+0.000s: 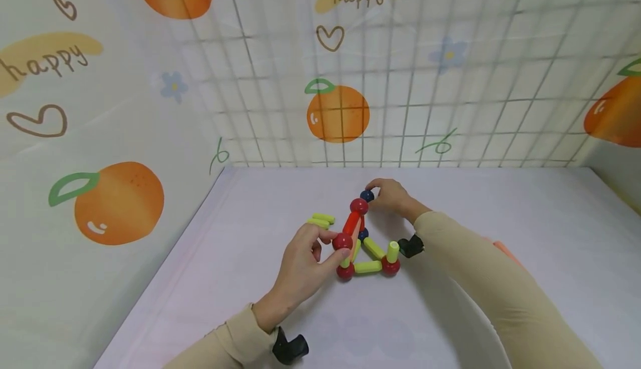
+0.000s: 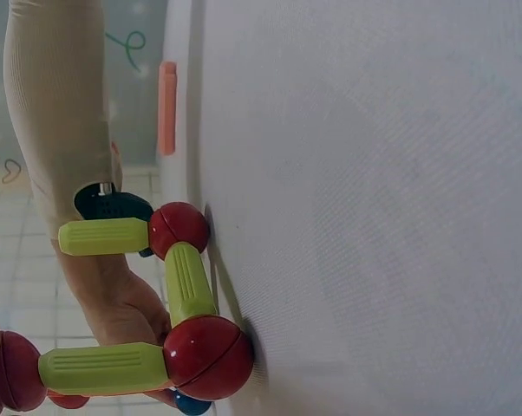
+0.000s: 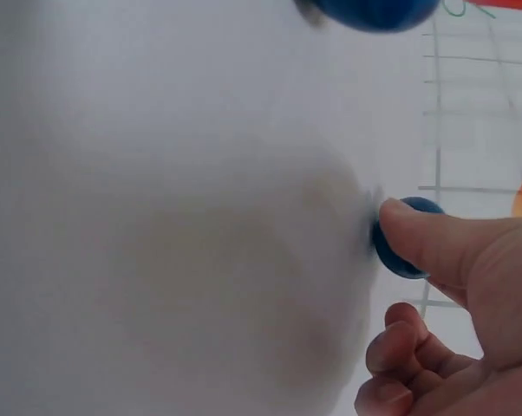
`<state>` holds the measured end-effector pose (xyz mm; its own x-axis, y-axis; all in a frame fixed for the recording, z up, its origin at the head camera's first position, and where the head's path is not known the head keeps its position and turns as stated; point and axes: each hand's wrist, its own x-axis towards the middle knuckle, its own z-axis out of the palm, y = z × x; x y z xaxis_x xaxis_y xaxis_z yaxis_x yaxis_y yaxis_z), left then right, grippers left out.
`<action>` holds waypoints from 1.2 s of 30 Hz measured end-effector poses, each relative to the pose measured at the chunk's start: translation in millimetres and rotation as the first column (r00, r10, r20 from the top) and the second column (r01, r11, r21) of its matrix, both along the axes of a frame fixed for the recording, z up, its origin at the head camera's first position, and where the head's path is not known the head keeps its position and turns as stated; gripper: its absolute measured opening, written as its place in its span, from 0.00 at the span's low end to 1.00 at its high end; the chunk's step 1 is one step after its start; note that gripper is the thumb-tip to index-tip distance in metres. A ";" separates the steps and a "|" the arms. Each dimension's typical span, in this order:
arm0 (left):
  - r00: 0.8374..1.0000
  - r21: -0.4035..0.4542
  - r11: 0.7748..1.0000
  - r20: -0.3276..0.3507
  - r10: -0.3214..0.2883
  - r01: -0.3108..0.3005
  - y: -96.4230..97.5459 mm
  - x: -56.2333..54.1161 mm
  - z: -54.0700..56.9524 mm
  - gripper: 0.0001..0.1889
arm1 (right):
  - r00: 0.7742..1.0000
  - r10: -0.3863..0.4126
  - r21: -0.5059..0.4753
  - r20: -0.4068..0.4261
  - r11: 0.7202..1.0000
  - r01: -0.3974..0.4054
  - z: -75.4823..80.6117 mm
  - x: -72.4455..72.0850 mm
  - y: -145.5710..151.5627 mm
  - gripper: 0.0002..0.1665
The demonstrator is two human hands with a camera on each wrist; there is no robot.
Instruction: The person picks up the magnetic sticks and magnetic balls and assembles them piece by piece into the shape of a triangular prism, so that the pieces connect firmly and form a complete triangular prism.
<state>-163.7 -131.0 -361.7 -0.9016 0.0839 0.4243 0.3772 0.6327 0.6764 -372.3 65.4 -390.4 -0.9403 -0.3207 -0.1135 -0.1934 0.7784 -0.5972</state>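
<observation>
Frame (image 1: pixel 373 247) of smooth rods and balls stands on the table, between the person's two hands. The left hand (image 1: pixel 305 263) pinches a glossy red ball (image 1: pixel 342 242) at its near left corner between thumb and fingers. The right hand (image 1: pixel 393 196), at the far side, grips a small blue ball (image 3: pixel 408 269) with the thumb across it, the other fingers bent inward. Whether that ball touches the frame cannot be told.

Below the left fingers, a ridged lime rod (image 2: pixel 103 368) drops upright to a round base ball (image 2: pixel 209 357), which shows a fine seam. Another lime rod runs level to a second base ball (image 1: pixel 390 266), where a short lime post (image 1: pixel 393 251) points up. A red rod (image 1: pixel 351 222) slants back to the upper ball (image 1: pixel 358 206).

Farther out, two loose lime rods (image 1: pixel 323 219) lie beyond the left hand, and an orange stick (image 2: pixel 166 108) lies past the right sleeve. The table (image 1: pixel 390 324) wears pale, finely woven cloth; behind hangs a creased backdrop (image 1: pixel 270 96) printed with oranges and grid lines.
</observation>
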 end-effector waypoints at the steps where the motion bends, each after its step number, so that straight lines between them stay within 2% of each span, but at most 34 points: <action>1: 1.000 -0.001 1.000 0.001 0.000 0.000 0.4 -0.3 0.2 0.14 | 1.000 0.001 0.002 -0.004 1.000 -0.001 -0.8 -0.6 0.9 0.31; 6: 1.000 0.004 1.000 0.004 0.000 0.000 0.4 -0.8 0.6 0.14 | 1.000 0.004 0.009 -0.025 1.000 -0.004 -0.6 0.4 6.5 0.30; 12: 1.000 0.004 1.000 -0.007 0.003 -0.003 2.5 0.2 1.0 0.14 | 1.000 0.003 -0.059 -0.018 0.998 -0.004 11.5 17.0 28.8 0.31; 16: 1.000 0.008 1.000 -0.006 0.013 -0.013 2.7 1.3 -0.1 0.13 | 1.000 0.005 -0.134 -0.005 0.991 -0.006 20.9 38.0 44.6 0.31; 21: 1.000 0.008 1.000 -0.005 0.018 -0.018 4.3 1.4 -0.9 0.14 | 0.999 0.003 -0.229 0.036 0.973 0.005 33.3 71.6 63.6 0.32; 28: 1.000 -0.008 1.000 -0.002 0.023 -0.023 9.7 2.6 -0.6 0.15 | 0.996 0.024 -0.389 0.087 0.921 0.011 44.5 117.6 82.7 0.30; 32: 1.000 -0.002 1.000 -0.002 0.031 -0.031 10.4 3.0 -0.8 0.16 | 0.993 0.053 -0.440 0.106 0.898 0.000 45.1 135.5 84.9 0.29; 36: 1.000 -0.002 1.000 0.001 0.030 -0.030 12.7 3.6 -0.6 0.16 | 0.993 0.072 -0.458 0.096 0.889 -0.020 42.9 146.7 85.7 0.28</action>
